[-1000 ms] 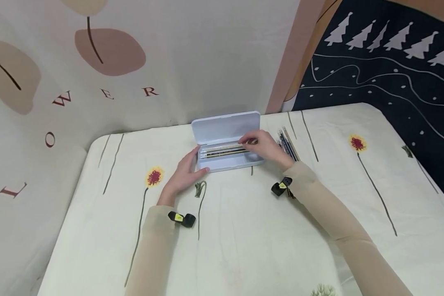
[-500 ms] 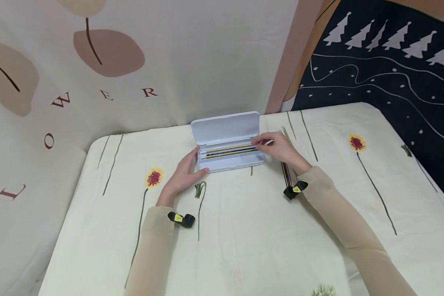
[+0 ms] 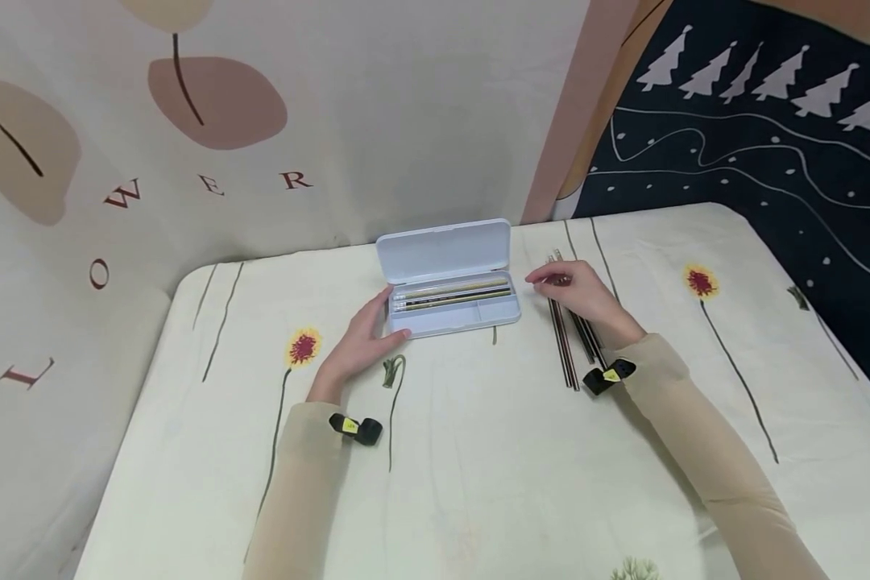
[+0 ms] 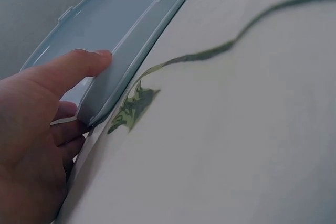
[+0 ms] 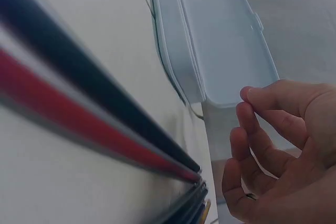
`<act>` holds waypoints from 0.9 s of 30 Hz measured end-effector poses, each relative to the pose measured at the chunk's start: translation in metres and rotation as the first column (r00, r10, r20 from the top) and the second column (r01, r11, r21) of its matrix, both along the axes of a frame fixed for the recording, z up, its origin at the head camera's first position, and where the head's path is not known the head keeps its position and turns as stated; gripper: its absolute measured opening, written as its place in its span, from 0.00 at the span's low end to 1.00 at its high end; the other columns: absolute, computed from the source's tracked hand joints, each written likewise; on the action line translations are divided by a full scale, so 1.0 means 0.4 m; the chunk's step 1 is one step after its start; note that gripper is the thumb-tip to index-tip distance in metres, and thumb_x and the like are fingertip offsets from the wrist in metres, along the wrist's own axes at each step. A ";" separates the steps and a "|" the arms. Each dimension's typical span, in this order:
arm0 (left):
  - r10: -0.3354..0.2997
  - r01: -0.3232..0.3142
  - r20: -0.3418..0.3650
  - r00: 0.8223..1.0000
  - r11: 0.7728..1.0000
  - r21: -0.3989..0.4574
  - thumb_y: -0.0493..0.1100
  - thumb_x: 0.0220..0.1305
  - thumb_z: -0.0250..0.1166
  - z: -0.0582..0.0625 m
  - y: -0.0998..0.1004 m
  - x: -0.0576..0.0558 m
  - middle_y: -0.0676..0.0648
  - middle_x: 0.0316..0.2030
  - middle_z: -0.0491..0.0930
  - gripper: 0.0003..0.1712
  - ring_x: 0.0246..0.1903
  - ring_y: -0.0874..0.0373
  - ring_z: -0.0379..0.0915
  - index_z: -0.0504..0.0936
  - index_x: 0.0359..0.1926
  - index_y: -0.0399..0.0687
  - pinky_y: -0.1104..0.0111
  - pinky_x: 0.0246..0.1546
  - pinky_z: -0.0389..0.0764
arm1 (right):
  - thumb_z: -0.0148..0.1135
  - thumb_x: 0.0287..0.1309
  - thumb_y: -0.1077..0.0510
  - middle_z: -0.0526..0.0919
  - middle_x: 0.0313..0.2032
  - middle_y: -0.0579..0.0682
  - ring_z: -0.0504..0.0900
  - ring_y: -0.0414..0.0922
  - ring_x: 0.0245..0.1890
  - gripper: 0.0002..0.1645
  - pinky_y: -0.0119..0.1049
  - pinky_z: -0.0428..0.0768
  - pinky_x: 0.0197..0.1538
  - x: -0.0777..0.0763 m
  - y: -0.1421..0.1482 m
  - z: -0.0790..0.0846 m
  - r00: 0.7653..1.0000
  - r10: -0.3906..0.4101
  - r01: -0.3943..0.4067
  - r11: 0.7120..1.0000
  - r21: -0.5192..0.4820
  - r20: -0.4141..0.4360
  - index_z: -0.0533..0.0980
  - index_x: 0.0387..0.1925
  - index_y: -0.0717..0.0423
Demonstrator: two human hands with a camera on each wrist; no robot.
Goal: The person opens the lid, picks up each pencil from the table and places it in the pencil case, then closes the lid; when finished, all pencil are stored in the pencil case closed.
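Observation:
A pale blue pencil case [image 3: 435, 325] stands with its lid [image 3: 442, 251] raised at the back of the table. Several pencils [image 3: 449, 298] lie lengthwise inside it. My left hand [image 3: 358, 342] grips the case's left end, its thumb over the front corner and its other fingers round the side, as the left wrist view also shows. To the right of the case, my right hand [image 3: 583, 292] hovers over loose pencils [image 3: 561, 354] on the cloth, partly covering them. In the right wrist view the right hand's fingers [image 5: 257, 156] are loosely bent and hold nothing.
A white cloth [image 3: 478, 475] with printed flowers covers the table. A pale printed curtain [image 3: 420, 121] hangs right behind the case, and a dark cloth with trees [image 3: 739, 161] hangs at the right. Each wrist wears a small black camera [image 3: 366, 432].
My right hand has moved right, out of the pencil case and over the loose pencils, leaving the pencils in the case uncovered. The left hand and the case have stayed put.

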State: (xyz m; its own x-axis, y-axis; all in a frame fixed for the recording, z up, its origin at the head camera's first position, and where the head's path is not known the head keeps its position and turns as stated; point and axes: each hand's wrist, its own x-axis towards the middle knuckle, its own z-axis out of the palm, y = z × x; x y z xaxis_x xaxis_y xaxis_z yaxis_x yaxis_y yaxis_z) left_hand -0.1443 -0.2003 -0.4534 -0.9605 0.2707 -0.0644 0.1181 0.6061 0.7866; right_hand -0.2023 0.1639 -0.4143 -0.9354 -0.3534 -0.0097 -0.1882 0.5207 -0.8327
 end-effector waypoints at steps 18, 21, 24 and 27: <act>-0.029 0.024 0.087 0.996 0.998 0.052 0.48 0.64 0.64 0.024 -0.011 0.004 0.40 0.74 0.45 0.48 0.73 0.46 0.36 0.46 0.76 0.45 0.52 0.70 0.42 | 0.56 0.66 0.63 0.79 0.52 0.62 0.74 0.53 0.48 0.15 0.39 0.72 0.47 0.019 0.095 -0.008 0.996 -0.082 0.081 0.996 0.034 0.042 0.79 0.51 0.65; -0.030 0.023 0.109 0.994 0.998 0.066 0.48 0.64 0.64 0.023 -0.014 0.001 0.41 0.75 0.45 0.48 0.73 0.46 0.36 0.46 0.76 0.47 0.52 0.70 0.41 | 0.56 0.67 0.63 0.79 0.52 0.62 0.73 0.53 0.49 0.15 0.42 0.70 0.48 0.024 0.104 -0.010 0.993 -0.105 0.103 0.994 0.044 0.056 0.79 0.51 0.65; -0.026 0.019 0.128 0.991 0.998 0.057 0.48 0.64 0.64 0.021 -0.018 -0.002 0.42 0.75 0.44 0.48 0.73 0.47 0.35 0.46 0.77 0.50 0.51 0.70 0.41 | 0.57 0.66 0.62 0.78 0.53 0.63 0.73 0.54 0.50 0.16 0.44 0.68 0.50 0.026 0.114 -0.013 0.990 -0.129 0.126 0.991 0.049 0.063 0.79 0.51 0.66; -0.020 0.015 0.139 0.990 0.999 0.038 0.48 0.65 0.64 0.018 -0.021 -0.006 0.42 0.75 0.45 0.48 0.73 0.48 0.36 0.46 0.77 0.53 0.51 0.70 0.42 | 0.57 0.66 0.62 0.78 0.52 0.63 0.72 0.54 0.50 0.16 0.45 0.68 0.51 0.028 0.123 -0.017 0.987 -0.145 0.141 0.989 0.048 0.069 0.78 0.51 0.67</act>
